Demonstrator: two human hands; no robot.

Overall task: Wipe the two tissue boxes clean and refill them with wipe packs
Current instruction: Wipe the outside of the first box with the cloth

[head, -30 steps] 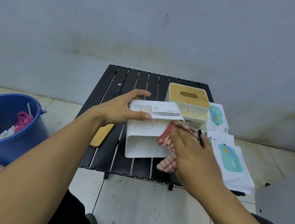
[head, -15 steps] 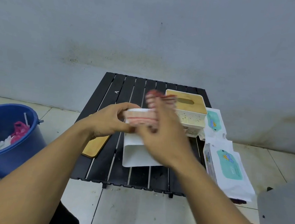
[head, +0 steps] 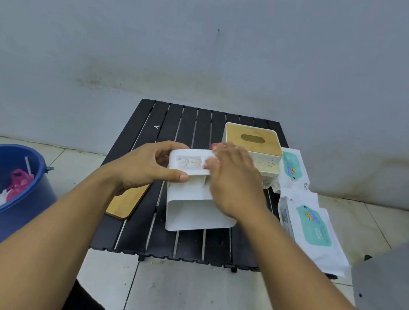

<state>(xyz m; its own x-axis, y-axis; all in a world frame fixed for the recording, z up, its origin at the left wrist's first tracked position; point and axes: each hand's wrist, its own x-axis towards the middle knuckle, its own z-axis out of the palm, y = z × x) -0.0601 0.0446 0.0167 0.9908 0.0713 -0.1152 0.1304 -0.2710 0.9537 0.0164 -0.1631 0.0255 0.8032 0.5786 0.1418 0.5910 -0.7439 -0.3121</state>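
my left grip [head: 155, 172] pinches the top end of the white box [head: 191, 212] on the table [head: 138, 236]. just beside it, my right grip [head: 233, 181] covers the cloth [head: 215, 146]; i cannot tell its hold. i think the box is light, stiff and slippery, so hold its edges.

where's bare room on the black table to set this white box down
Free: far-left slats of the table, beside the lidded box; the near strip before the white box. Crowded: wipe packs right, wooden lid left.
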